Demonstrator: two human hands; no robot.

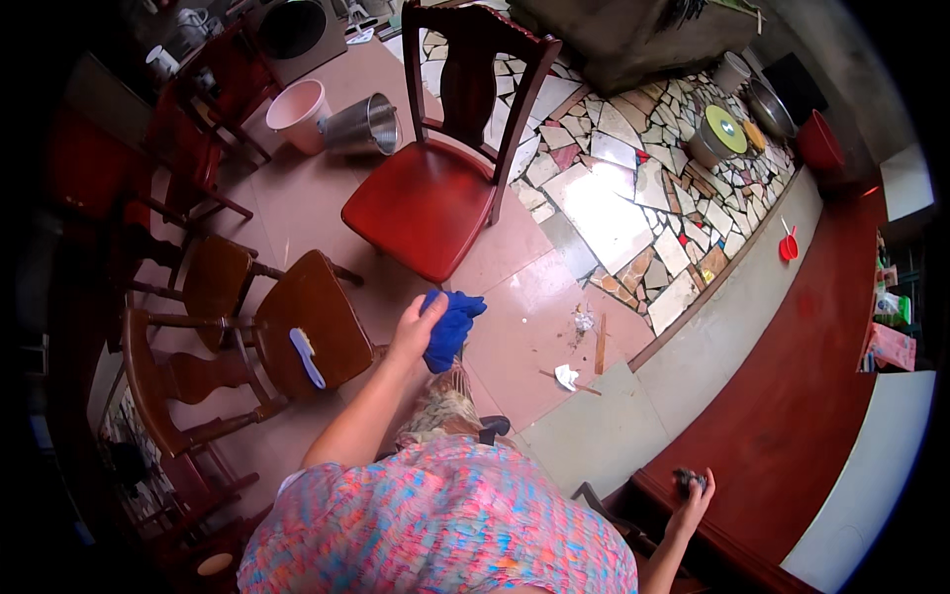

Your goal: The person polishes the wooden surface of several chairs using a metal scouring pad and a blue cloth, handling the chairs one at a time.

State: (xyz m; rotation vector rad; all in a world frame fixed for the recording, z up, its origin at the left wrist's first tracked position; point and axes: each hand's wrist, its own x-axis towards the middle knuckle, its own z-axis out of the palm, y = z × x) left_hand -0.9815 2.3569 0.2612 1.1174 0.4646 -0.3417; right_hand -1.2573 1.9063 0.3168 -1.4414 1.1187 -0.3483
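Note:
My left hand point(417, 327) grips a bunched blue cloth point(453, 331), held out over the tiled floor just in front of a red wooden chair point(423, 204). Low on the right, my right hand point(696, 501) has its fingers around a small dark wad point(684, 481), too small and blurred to identify. It is above the near end of a long dark-red wooden surface point(779, 438). To the left of my left arm stands a brown wooden chair point(315, 319). A blue-handled brush point(306, 356) lies on its seat.
A pink bucket point(297, 115) stands beside a tilted metal bucket point(364, 126) behind the chairs. Crumpled white paper point(566, 376), thin wooden strips point(600, 343) and dirt lie on the floor. A red ladle point(789, 245) rests on the grey ledge; a lidded pot point(716, 137) sits on the stone paving.

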